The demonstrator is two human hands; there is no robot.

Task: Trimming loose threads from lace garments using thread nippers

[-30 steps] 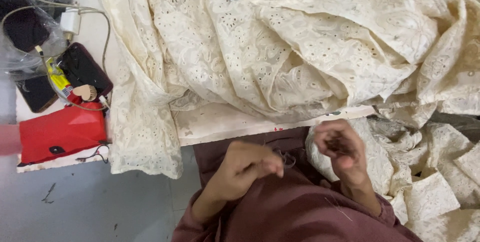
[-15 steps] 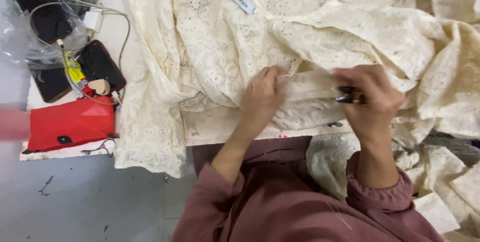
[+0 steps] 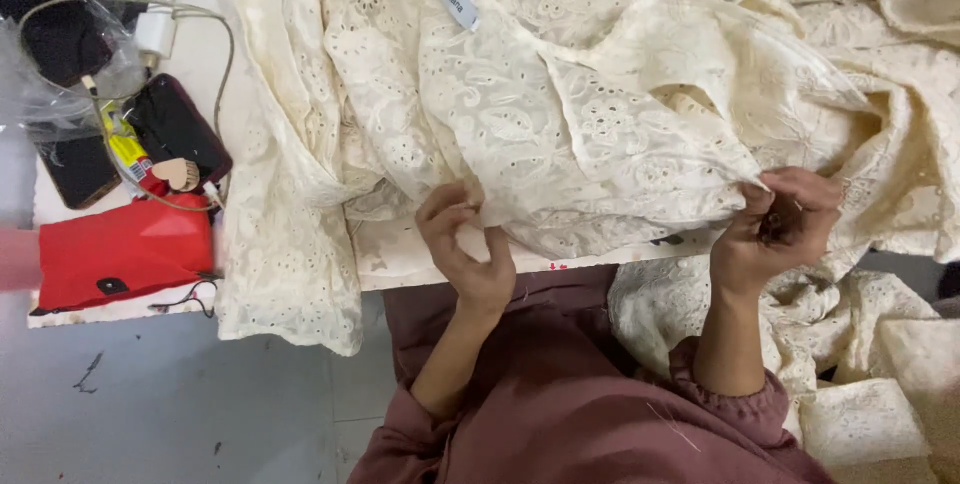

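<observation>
While a red pouch (image 3: 125, 249) lies at the desk's (image 3: 400, 254) left end, the cream eyelet fabric (image 3: 560, 134) is heaped across it. Its lower edge is pinched by the left hand (image 3: 468, 244) and gripped in the right hand's (image 3: 785, 224) clenched fingers. It looks light, soft and snag-prone, best held along that hem.

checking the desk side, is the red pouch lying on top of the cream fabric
No, the red pouch lies on the table left of the cream fabric, not on it.

Two hands (image 3: 470, 249) (image 3: 775, 229); one cream eyelet fabric heap (image 3: 560, 114); one red pouch (image 3: 120, 249); one white charger (image 3: 155, 32).
</observation>
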